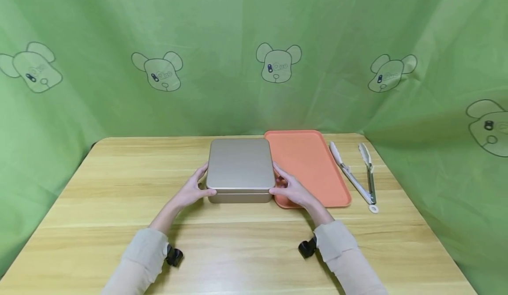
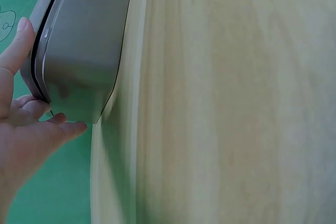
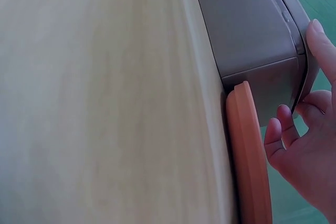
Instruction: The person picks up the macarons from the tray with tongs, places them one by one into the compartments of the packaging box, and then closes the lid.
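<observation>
A closed, metallic grey-brown tin box with rounded corners stands on the table, its lid above the box body. My left hand holds the lid at its left side, thumb on the front corner and fingers along the side. On the opposite side my right hand grips the lid the same way. Both wrist views show a thin dark gap under the lid's rim. Lower fingers of the left hand and right hand curl near the box's sides. What lies inside the tin is hidden.
An orange tray lies right beside the tin, under my right hand. Metal tongs with pale tips lie spread on the wooden table farther right. A green curtain with bear drawings hangs behind and around the table.
</observation>
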Available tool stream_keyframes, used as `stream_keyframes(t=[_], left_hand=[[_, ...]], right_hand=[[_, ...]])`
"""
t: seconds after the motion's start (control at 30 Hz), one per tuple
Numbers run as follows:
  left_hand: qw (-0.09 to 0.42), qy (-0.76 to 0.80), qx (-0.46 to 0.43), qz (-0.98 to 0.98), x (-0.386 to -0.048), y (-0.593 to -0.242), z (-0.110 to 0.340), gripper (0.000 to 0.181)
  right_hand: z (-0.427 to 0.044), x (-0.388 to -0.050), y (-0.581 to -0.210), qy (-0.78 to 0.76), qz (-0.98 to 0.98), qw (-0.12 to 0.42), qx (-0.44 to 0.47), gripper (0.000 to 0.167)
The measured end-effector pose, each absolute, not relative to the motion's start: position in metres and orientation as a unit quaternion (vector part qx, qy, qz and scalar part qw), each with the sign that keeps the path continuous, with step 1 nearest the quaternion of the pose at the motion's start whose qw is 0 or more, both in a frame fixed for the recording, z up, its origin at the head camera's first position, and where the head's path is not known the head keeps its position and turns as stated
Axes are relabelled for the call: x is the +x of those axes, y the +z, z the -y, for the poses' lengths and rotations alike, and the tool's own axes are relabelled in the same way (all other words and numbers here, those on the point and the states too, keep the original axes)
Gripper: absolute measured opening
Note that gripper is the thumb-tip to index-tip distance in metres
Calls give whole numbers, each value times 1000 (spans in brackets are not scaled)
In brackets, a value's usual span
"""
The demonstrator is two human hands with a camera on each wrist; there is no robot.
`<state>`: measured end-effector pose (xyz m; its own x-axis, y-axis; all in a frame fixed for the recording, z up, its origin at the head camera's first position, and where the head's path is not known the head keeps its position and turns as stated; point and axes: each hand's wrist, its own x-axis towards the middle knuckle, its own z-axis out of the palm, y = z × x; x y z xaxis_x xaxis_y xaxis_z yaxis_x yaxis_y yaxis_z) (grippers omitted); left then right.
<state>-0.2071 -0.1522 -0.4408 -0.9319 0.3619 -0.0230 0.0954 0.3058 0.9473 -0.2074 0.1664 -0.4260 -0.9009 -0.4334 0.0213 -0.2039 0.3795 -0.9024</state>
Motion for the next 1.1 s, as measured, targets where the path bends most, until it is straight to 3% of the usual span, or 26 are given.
stream_keyframes(t=[0.37,1.1], left_hand=[[128,577,144,-793,-198,-428,151,90],[119,584,149,-789,-214,-455,156,95]], right_hand=[[-165,-209,-428,-518,-825,115,-193,79],[-163,-207,-425,-510,-830,122,-190,79]])
